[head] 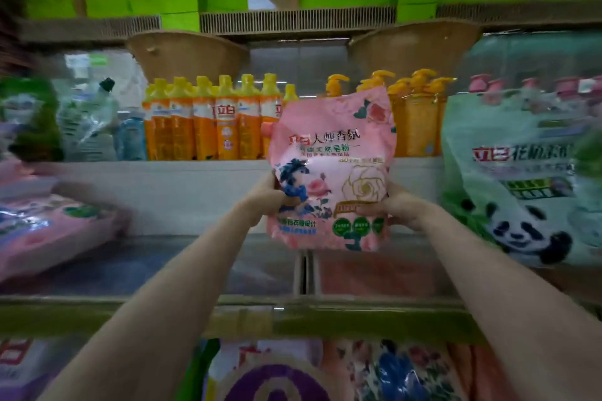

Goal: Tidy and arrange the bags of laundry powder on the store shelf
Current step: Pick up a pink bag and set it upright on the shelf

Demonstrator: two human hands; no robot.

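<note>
Both forearms reach up from six o'clock, and between them the pink bag (332, 172) of laundry powder is held upright, clear of the shelf (146, 270), at about the centre of view. The left hand (268, 197) grips the bag's left edge, thumb across the printed front; the right hand (395, 205) grips its right edge in the same way, fingers curled round behind.

Judging by this, the step in hand is placing: the bag is carried, facing forward, and not yet set down. The bare stretch of shelf directly beneath it, at six o'clock of the bag, looks the likely spot. The next move would call for lowering it onto its base, keeping the label outward, and letting the soft powder settle so the bag stands rather than slumps.

By count: one pink bag in the hands; one pink bag lying flat (55, 231) at nine o'clock, blurred; one green panda bag (518, 179) standing at three o'clock. On the higher shelf behind, about seven orange bottles (211, 127) at eleven o'clock and four or so pump bottles (417, 117) at one o'clock, the exact number unclear. More packs show on the tier below at six o'clock, too blurred to count.
</note>
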